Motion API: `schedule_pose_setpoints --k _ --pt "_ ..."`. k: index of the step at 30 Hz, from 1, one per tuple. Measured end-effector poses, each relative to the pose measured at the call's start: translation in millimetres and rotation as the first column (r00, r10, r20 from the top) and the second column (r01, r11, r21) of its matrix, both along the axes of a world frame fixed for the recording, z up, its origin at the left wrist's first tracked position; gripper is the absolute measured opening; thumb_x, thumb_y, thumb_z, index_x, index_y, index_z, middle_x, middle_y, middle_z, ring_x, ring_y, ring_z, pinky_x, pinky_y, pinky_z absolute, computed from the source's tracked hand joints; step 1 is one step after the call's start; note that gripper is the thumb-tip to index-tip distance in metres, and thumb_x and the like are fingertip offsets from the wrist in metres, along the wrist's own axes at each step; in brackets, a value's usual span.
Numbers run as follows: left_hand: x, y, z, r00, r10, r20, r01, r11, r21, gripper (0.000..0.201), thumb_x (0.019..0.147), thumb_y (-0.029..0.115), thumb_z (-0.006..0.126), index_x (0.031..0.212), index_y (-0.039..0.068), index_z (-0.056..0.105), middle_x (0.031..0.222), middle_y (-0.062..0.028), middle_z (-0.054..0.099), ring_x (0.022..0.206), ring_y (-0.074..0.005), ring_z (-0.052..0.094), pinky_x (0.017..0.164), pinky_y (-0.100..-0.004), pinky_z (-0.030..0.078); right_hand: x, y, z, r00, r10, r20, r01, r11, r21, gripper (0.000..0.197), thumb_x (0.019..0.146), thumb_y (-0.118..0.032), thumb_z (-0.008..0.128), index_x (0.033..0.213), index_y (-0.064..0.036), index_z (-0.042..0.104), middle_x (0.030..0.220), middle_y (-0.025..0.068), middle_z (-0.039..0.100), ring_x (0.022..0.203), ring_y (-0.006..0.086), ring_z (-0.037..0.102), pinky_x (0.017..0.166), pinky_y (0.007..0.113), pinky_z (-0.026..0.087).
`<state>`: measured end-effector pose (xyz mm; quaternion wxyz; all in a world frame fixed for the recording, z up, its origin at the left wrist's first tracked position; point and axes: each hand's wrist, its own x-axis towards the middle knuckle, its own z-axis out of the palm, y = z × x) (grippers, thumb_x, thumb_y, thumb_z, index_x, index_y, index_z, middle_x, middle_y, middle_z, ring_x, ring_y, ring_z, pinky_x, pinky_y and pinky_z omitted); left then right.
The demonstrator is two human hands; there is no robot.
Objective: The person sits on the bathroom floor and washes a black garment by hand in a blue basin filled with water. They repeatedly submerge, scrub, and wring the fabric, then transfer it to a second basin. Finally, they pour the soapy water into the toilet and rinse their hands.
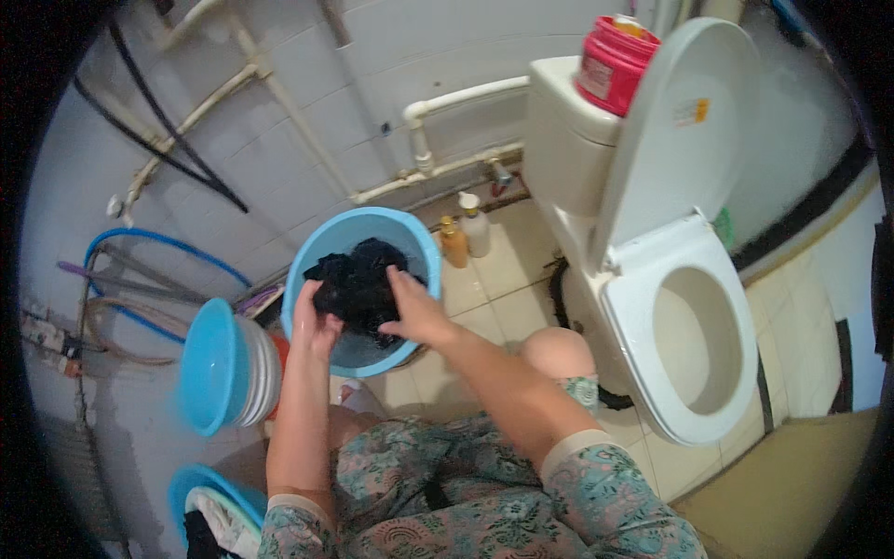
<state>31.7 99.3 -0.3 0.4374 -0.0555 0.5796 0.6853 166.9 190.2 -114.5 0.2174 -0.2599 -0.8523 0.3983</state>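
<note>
A wet-looking black cloth garment lies bunched in a round light-blue basin on the floor ahead of me, with a little water showing at the near side. On the cloth's left edge is my left hand, its fingers curled round the fabric. My right hand grips the right side between thumb and fingers. Both hands are inside the basin's rim, and folds of cloth hide some fingertips. What kind of garment it is cannot be made out.
Two pump bottles, one amber and one white, stand right of the basin. Stacked basins are at the left; a laundry-filled basin sits nearer. The toilet is at right, a pink tub on its tank.
</note>
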Motion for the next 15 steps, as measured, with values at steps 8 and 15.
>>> schedule_pose_setpoints --k 8,15 --pt "-47.3 -11.9 19.9 0.961 -0.133 0.242 0.028 0.919 0.394 0.019 0.086 0.025 0.053 0.09 0.008 0.06 0.079 -0.0006 0.065 0.057 -0.0084 0.058 0.041 -0.0175 0.042 -2.3 32.8 54.6 0.983 -0.177 0.05 0.184 0.948 -0.26 0.039 0.082 -0.039 0.058 0.102 -0.0057 0.061 0.094 0.0213 0.063 0.094 0.0371 0.059 0.082 0.043 0.046" --pt "-42.3 -15.2 -33.6 0.862 -0.303 -0.406 0.312 0.949 -0.044 0.092 0.082 0.026 0.066 0.144 0.008 0.0 0.131 -0.0146 0.043 0.125 -0.023 0.038 0.1 -0.0373 0.032 -17.9 36.7 49.0 0.889 -0.41 -0.204 0.073 0.567 -0.82 0.047 0.089 -0.04 0.052 0.103 0.0044 0.059 0.094 0.0149 0.064 0.084 0.0268 0.06 0.077 0.037 0.045"
